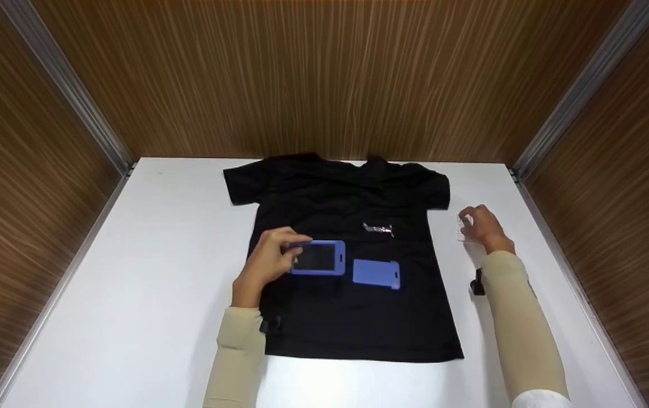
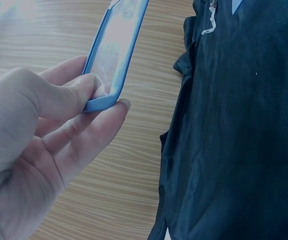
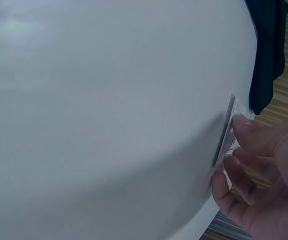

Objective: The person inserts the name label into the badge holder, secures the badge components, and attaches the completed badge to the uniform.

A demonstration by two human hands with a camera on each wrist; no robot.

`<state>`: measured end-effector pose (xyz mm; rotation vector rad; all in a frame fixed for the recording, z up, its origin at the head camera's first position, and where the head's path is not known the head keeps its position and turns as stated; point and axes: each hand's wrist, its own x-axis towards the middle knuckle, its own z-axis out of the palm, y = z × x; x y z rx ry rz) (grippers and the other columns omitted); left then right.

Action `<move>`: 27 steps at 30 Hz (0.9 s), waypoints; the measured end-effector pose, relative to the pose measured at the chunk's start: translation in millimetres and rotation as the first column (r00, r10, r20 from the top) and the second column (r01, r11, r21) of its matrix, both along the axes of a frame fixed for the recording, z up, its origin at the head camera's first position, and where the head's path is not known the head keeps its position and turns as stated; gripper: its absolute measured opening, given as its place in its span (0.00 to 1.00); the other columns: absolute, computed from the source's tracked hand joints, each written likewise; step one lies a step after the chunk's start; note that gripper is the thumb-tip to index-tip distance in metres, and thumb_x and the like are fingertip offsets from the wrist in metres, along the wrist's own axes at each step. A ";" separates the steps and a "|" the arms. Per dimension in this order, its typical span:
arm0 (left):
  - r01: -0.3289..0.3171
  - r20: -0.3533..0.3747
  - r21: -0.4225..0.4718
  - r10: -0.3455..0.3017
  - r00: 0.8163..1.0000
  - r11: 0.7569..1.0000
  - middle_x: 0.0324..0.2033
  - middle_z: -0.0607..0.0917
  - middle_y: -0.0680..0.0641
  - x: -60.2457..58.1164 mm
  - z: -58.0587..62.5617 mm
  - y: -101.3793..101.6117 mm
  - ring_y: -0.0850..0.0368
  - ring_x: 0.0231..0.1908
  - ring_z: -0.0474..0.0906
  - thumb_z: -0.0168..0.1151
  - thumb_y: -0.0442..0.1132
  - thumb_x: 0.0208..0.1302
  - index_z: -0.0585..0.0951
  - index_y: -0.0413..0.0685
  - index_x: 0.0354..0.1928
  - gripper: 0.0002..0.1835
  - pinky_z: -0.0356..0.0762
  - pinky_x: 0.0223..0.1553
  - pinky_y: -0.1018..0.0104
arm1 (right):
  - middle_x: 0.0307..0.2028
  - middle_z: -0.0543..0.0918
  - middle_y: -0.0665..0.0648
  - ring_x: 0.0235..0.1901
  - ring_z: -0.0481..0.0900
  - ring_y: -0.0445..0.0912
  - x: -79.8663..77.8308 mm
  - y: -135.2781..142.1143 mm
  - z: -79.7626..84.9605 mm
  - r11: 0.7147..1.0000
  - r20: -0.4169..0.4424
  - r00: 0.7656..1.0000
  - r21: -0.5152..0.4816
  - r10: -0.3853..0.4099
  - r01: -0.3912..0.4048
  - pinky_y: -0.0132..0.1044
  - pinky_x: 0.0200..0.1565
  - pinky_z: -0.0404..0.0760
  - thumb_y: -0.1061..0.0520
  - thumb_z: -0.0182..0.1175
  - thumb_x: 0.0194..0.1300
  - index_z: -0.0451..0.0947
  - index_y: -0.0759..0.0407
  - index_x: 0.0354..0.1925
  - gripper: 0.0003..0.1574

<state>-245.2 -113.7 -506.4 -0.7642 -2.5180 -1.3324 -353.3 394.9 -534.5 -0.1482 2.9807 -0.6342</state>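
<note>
My left hand pinches the left end of a blue badge holder frame with a see-through window, held over the black T-shirt. In the left wrist view, thumb and fingers grip one corner end of that badge holder. To its right, a flat blue backing piece lies on the shirt. Above that piece lies a small clear strap clip with shiny parts. At the far right, my right hand pinches a thin white card near the white table; the card is seen almost edge-on in the right wrist view.
The T-shirt is spread on the white table, its collar toward the back. Wood-patterned panels with metal corner strips close off the back and both sides. The right hand is beside the shirt's right sleeve.
</note>
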 end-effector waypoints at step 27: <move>-0.009 0.013 -0.050 0.009 1.000 0.999 0.34 0.86 0.44 0.7 2.3 0.0 0.58 0.27 0.85 0.62 0.22 0.65 0.90 0.45 0.50 0.17 0.83 0.32 0.70 | 0.48 0.81 0.76 0.41 0.80 0.56 3.4 10.9 13.6 0.989 0.146 0.984 -0.088 -0.107 0.120 0.43 0.43 0.78 0.64 0.63 0.68 0.76 0.75 0.53 0.19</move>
